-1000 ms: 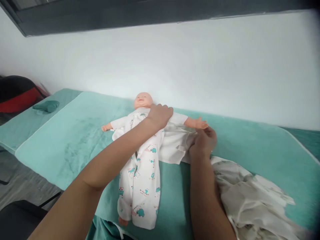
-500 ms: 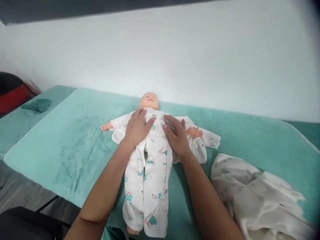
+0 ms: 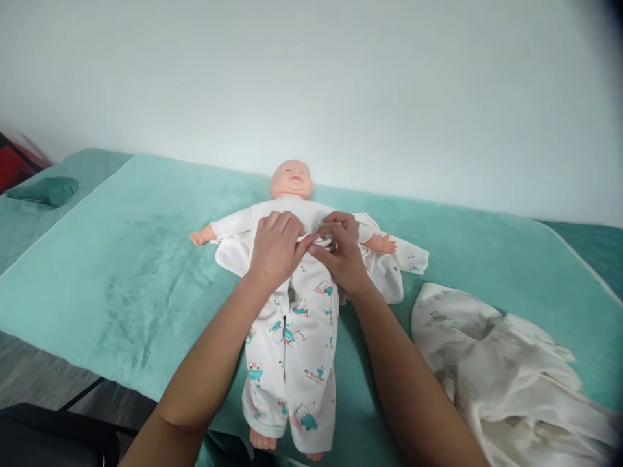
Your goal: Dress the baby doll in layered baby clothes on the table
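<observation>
A baby doll (image 3: 291, 180) lies on its back, arms spread, head away from me. White printed trousers (image 3: 309, 357) cover its legs and reach up to the belly, where their top edge is bunched. My left hand (image 3: 277, 245) is closed on that edge, its thumb nearly meeting the thumb of my right hand. The fingers of my right hand (image 3: 343, 251) are bent and pinch the same edge. A plain white undershirt (image 3: 287, 206) shows on the chest. Beneath the doll, a printed white jacket (image 3: 392, 282) is spread, one sleeve stretched to the right.
The doll rests on a green padded sheet (image 3: 160, 259) against a white wall (image 3: 311, 84). At the right lies a crumpled white cloth (image 3: 487, 363). A dark green cushion (image 3: 43, 191) sits at the far left, and a black chair-like object (image 3: 48, 434) stands at lower left.
My hands have gone from lying on the trousers' upper part to gripping their top edge, which has come down from the chest, baring the undershirt. The view has tilted down a little.
</observation>
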The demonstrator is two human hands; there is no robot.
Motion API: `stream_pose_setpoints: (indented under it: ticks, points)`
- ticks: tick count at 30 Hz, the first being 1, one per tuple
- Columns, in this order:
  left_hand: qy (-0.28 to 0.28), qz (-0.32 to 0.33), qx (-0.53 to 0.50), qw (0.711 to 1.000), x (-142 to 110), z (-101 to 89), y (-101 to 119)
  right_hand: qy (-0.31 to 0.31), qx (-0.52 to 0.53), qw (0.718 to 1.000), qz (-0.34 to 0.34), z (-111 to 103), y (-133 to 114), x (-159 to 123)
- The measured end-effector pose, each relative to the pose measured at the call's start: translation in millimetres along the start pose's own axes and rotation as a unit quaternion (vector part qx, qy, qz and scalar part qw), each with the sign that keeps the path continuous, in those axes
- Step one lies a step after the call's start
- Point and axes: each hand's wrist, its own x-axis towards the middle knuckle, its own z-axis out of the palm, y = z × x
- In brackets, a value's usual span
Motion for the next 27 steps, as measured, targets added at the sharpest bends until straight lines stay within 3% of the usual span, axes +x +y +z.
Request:
stream_pose_setpoints:
  ticks: [5, 9, 11, 14, 16, 19, 21, 24, 27]
  points:
    - [0.021, 0.014, 0.037, 0.999, -4, 4.5, 4, -0.019, -0.013, 0.999, -0.049, -1, -3, -5]
    - [0.022, -0.051, 0.038, 0.998, -17, 2.7, 0, -0.065, -0.004, 0.998, -0.013, -10, 1, -10]
    - [0.006, -0.076, 0.031, 0.997, -31, -3.9, -6, -0.143, 0.006, 0.99, 0.009, -21, 0, -12]
    - [-0.034, -0.078, -0.039, 0.996, -58, -21.4, -19, -0.305, 0.053, 0.95, 0.045, -41, -3, -16]
    - [-0.069, -0.063, -0.105, 0.99, -74, -34.5, -28, -0.359, 0.074, 0.928, 0.064, -51, -4, -22]
    - [-0.114, -0.04, -0.156, 0.98, -88, -47.7, -33, -0.329, 0.055, 0.942, 0.046, -52, -6, -34]
    - [-0.123, -0.028, -0.133, 0.983, -90, -49.4, -30, -0.291, 0.035, 0.956, 0.029, -46, -7, -44]
    - [-0.113, -0.003, -0.066, 0.991, -85, -43.8, -19, -0.235, -0.005, 0.972, 0.017, -35, -11, -58]
    - [-0.083, 0.0, -0.025, 0.996, -81, -35.3, -7, -0.125, -0.043, 0.99, 0.048, -25, -15, -72]
